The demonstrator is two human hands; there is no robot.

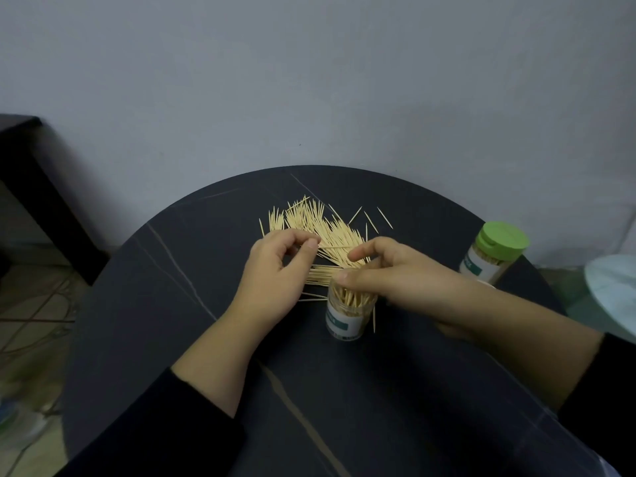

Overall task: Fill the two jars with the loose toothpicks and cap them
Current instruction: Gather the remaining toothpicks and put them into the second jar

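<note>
Fingertips (pixel 311 243) of your left hand (pixel 275 273) are closing together on what looks like one of the loose toothpicks (pixel 320 228), at the near edge of the heap on the round dark table (pixel 165 304). Your right hand (pixel 395 275) is hovering over the open jar (pixel 346 316) just in front of that heap, thumb and forefinger curving apart. Whether they are holding anything cannot be told.

Progress, as judged: the capped jar (pixel 488 263) is standing well apart at your right, apparently full, with its green lid (pixel 502 239) on. The open one is holding upright sticks, yet a large fan of them is lying outside it, and a few strays beyond. Its own cap is not showing.

Both jars are wearing white labels with a teal band; the print is too blurred to read.
</note>
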